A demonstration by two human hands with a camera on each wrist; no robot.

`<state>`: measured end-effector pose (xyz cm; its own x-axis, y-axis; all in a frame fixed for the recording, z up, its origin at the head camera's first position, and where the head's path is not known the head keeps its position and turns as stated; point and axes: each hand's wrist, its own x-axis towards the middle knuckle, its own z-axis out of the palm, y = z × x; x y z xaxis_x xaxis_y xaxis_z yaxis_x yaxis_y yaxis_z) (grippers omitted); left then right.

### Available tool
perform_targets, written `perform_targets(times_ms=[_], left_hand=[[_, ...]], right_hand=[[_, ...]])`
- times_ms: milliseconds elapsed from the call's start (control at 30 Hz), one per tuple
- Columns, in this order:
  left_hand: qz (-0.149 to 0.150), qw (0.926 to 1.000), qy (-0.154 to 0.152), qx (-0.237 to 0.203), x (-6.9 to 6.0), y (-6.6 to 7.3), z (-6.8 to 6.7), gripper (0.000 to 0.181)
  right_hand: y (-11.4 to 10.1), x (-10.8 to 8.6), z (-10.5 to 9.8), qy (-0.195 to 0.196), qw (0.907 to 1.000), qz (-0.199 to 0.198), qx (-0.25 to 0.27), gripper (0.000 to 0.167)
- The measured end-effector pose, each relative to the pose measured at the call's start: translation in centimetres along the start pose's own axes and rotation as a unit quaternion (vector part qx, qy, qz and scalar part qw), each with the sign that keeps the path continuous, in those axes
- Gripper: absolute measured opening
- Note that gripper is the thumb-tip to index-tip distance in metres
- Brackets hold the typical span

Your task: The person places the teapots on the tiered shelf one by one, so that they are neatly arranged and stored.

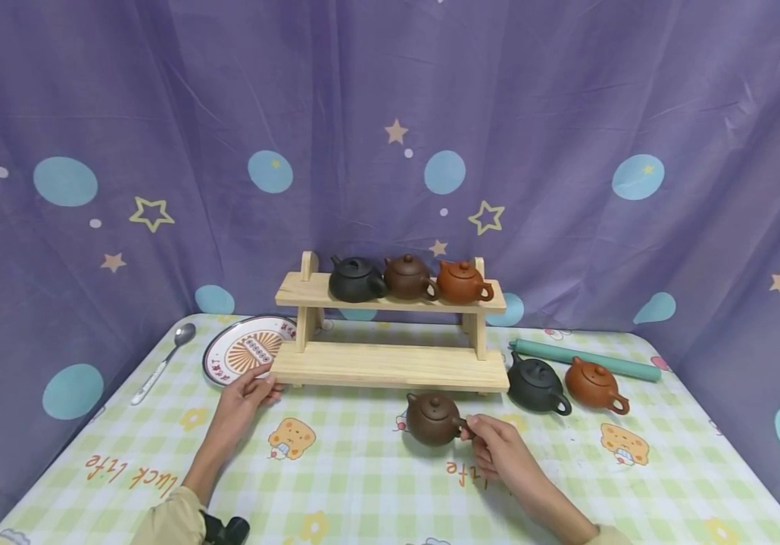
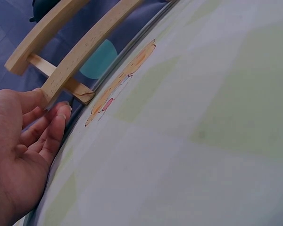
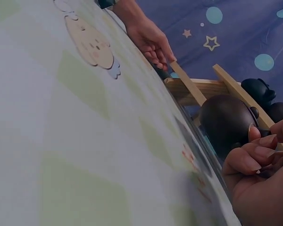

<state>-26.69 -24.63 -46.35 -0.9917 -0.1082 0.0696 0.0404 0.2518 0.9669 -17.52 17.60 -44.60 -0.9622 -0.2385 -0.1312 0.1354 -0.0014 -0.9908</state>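
Note:
My right hand pinches the handle of a dark brown teapot, which is upright with its spout to the left. In the right wrist view this teapot appears raised off the cloth. A two-tier wooden shelf stands behind it. At the shelf's left end, my left hand grips the corner of the lower board, thumb and fingers around it in the left wrist view. On the upper board sit a black teapot, a brown teapot and an orange-brown teapot. The lower board is bare.
Right of the shelf stand another black teapot and another orange-brown teapot, before a rolled green cylinder. A patterned plate lies partly behind the shelf's left end, with a spoon farther left. A purple curtain hangs behind the table.

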Motion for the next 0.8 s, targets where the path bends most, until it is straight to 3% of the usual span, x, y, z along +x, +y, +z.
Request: perform_targets(times_ms=[800], left_hand=[[0.004,1.0000,0.000,-0.007,-0.1,0.1,0.0,0.046]], right_hand=[[-1.5,2.0,1.9,-0.002,0.9994,-0.032,0.010,0.035]])
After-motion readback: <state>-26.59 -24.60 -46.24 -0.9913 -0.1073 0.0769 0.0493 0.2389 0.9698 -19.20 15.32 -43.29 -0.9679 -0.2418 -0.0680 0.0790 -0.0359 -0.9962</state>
